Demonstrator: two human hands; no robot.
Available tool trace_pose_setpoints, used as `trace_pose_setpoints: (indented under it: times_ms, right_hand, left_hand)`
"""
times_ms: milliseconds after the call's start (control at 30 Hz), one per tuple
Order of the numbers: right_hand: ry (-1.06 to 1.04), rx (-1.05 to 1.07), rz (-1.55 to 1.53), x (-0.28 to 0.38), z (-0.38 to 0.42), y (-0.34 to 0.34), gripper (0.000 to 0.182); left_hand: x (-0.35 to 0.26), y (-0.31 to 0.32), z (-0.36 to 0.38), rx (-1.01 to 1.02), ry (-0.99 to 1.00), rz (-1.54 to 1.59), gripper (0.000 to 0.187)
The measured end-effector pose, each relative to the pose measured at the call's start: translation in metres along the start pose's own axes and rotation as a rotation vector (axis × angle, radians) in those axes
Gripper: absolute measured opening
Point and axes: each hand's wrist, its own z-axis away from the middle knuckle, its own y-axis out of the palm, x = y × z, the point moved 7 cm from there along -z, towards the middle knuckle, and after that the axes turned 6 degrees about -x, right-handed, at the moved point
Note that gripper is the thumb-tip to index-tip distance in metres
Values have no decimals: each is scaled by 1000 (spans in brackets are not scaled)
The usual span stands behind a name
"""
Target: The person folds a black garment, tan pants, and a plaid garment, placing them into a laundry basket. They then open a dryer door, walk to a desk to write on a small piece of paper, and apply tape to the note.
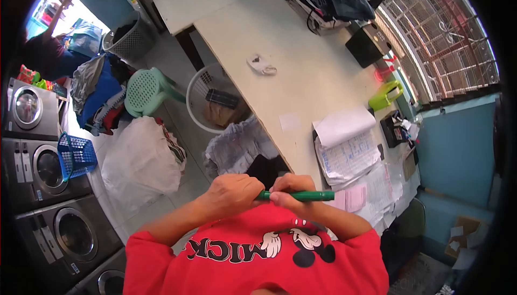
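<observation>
Both hands on the green marker (pixel 301 195) at chest level: left hand (pixel 231 190) fisted round the cap end, right hand (pixel 293 192) pinching the barrel. Best to pull straight apart, over the worktop (pixel 301 69).

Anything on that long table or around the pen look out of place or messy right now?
Nothing is spilled or broken. The green pen is held level between the left hand and right hand. The paper stack on the table is loosely fanned, with sheets overhanging the near edge. A small white item lies alone mid-table.
</observation>
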Motion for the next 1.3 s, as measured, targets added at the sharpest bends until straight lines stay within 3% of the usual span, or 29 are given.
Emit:
trace_pose_setpoints:
  times_ms: [100, 133, 200, 233, 267, 300, 367, 433, 500, 567, 600, 800, 1033, 1133, 1300]
  right_hand:
    - [-261, 160, 164, 31, 5, 5, 10]
    - [-378, -168, 184, 37, 13, -23, 6]
    - [-530, -602, -216, 74, 38, -126, 12]
    - [-642, -805, -371, 92, 54, -174, 15]
    - [-729, -632, -353, 117, 52, -184, 10]
    - [-714, -647, -351, 113, 50, -193, 10]
    - [-709, -666, -438, 96, 43, -210, 15]
    - [-598, -821, -470, 53, 22, -215, 26]
    - [-501, -712, -466, 16, -8, -199, 32]
    - [-343, -902, -611, -37, -24, -188, 33]
    - [-343, -713, -596, -48, -35, -177, 32]
    - [-110, -797, -475, -145, -62, -150, 32]
    - [52, -762, -374, -211, -85, -140, 25]
    - [-52, -754, -184, -209, -106, -141, 21]
    - [-163, -621, -70, -201, -135, -139, 16]
  left_hand:
    - [0, -3, 6, 120, -115, 144, 21]
    - [7, -1, 10, 185, -206, 254, 21]
    - [92, 8, 70, 208, -661, 154, 19]
    - [90, 9, 69, 225, -657, 154, 19]
    - [94, 14, 75, 268, -810, 201, 20]
    - [94, 20, 85, 320, -970, 253, 21]
    - [72, 48, 45, 434, -677, 305, 22]
    - [69, 71, -3, 242, -263, 214, 26]
    - [96, 113, -20, 161, -19, 69, 28]
    - [121, 144, -34, 170, 19, -16, 30]
    - [132, 155, -38, 160, 9, -32, 30]
    - [163, 197, -30, 301, 60, -157, 32]
    - [176, 190, -25, 47, -114, -172, 29]
    - [178, 191, -24, -111, -120, -189, 27]
    - [184, 199, -22, -189, -155, -170, 25]
